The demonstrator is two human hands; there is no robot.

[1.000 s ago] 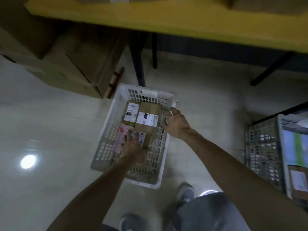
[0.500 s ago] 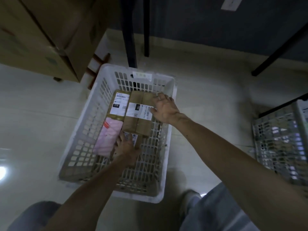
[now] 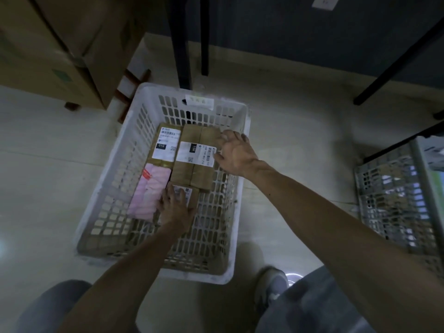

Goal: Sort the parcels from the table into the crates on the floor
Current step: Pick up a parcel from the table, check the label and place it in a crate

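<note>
Crouching over the white crate (image 3: 240, 188) on the floor, I pressed my left hand (image 3: 174, 207) flat on a small box (image 3: 189, 195) and my right hand (image 3: 234, 152), fingers spread, on a taped box (image 3: 192, 169); four parcels lay inside, the surface out of view.

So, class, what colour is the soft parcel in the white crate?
Pink soft parcel, head view.

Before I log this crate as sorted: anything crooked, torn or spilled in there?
Nothing stands out. The brown parcels and the pink packet lie flat inside the white crate, labels up; both hands rest on parcels. No tear or spill is visible.
</note>
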